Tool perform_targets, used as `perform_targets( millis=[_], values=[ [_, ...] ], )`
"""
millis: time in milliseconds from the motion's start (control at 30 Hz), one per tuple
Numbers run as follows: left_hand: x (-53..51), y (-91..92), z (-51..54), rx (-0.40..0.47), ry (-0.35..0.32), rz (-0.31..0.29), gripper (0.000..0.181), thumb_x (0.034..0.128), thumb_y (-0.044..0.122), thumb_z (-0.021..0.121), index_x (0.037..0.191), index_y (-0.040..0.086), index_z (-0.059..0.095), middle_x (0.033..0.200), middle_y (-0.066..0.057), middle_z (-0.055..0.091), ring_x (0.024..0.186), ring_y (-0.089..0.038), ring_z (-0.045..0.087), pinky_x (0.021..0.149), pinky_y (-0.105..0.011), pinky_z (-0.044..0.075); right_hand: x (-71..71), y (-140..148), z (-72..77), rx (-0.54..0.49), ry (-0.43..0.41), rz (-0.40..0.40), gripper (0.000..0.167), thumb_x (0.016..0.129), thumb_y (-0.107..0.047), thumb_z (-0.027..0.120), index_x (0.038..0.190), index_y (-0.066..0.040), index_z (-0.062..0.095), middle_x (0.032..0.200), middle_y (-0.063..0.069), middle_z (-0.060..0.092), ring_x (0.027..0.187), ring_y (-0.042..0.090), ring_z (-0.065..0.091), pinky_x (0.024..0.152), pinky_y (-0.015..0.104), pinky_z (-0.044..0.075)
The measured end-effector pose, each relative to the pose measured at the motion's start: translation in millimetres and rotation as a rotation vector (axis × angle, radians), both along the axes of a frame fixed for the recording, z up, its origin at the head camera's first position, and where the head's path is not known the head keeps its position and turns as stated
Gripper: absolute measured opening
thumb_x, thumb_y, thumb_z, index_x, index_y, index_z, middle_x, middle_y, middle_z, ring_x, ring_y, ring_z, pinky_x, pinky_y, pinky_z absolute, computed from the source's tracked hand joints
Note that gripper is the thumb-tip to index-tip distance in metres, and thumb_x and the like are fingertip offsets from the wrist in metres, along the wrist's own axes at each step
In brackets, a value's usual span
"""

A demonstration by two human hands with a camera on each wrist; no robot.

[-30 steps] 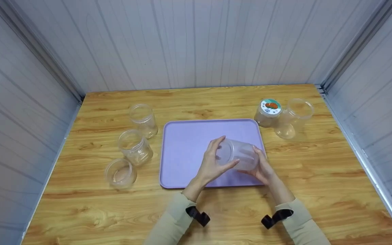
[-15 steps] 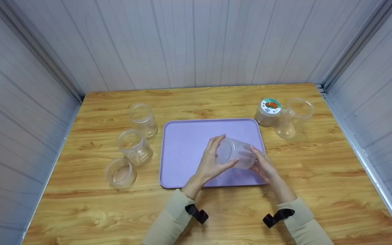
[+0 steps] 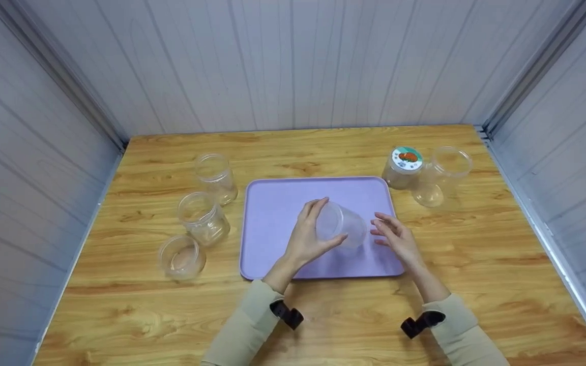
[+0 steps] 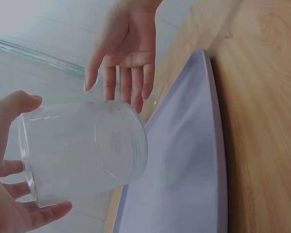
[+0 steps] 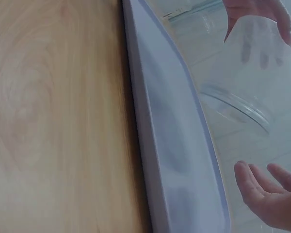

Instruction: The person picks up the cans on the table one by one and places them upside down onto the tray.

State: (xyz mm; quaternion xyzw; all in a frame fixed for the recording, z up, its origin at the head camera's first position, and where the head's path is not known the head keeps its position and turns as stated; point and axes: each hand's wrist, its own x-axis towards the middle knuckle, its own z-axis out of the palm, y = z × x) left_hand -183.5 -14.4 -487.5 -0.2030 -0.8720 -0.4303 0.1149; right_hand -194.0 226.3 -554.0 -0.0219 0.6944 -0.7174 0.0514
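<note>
My left hand [image 3: 305, 241] grips a translucent plastic jar [image 3: 350, 226] round one end, thumb on one side and fingers on the other. It holds the jar tilted on its side above the lilac tray [image 3: 277, 223]. In the left wrist view the jar [image 4: 77, 150] looks see-through, with a ringed far end facing the right hand. My right hand [image 3: 396, 241] hovers just right of that end, apart from it, with loosely bent fingers and nothing in them. The right wrist view also shows a gap between the right hand [image 5: 274, 194] and the jar [image 5: 254, 73].
Left of the tray stand two clear open jars [image 3: 216, 178] [image 3: 204, 218] and a low clear tub [image 3: 181, 258]. Beyond the tray's right corner are a lidded jar [image 3: 403, 168] with an orange picture and a tall clear container [image 3: 440, 178]. Pale panel walls [image 3: 293, 66] enclose the wooden table [image 3: 140, 320].
My right hand has let go of the jar and drawn back to the right. The left hand has carried the jar slightly left.
</note>
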Motion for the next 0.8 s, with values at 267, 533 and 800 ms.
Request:
perform_targets(
  millis=[267, 533, 800],
  values=[
    [-2.7, -8.4, -0.2, -0.057, -0.037, 0.023, 0.08, 0.0685, 0.041, 0.072, 0.132, 0.006, 0.038, 0.125, -0.011, 0.041, 0.114, -0.027, 0.041, 0.091, -0.039, 0.039, 10.3, -7.8, 56.2, 0.342, 0.066, -0.022, 0.045, 0.085, -0.013, 0.059, 0.123, 0.008, 0.045, 0.115, 0.027, 0.05, 0.097, 0.029, 0.055, 0.077, 0.032, 0.048],
    [-6.9, -17.4, 0.0, -0.107, -0.059, 0.048, 0.08, 0.0684, 0.039, 0.072, 0.132, 0.005, 0.038, 0.125, -0.013, 0.04, 0.114, -0.028, 0.039, 0.089, -0.04, 0.04, -1.5, 8.1, 72.7, 0.542, 0.185, 0.01, 0.043, 0.084, -0.01, 0.06, 0.12, 0.008, 0.047, 0.116, 0.025, 0.051, 0.1, 0.037, 0.052, 0.083, 0.045, 0.044],
    [-8.7, -24.8, 0.7, -0.137, -0.09, 0.053, 0.079, 0.0695, 0.037, 0.072, 0.133, 0.006, 0.036, 0.127, -0.012, 0.038, 0.115, -0.029, 0.038, 0.086, -0.043, 0.042, -9.3, 21.0, 86.9, 0.664, 0.201, 0.047, 0.049, 0.085, -0.018, 0.06, 0.123, 0.008, 0.043, 0.115, 0.028, 0.048, 0.104, 0.041, 0.047, 0.084, 0.051, 0.04]
  ],
)
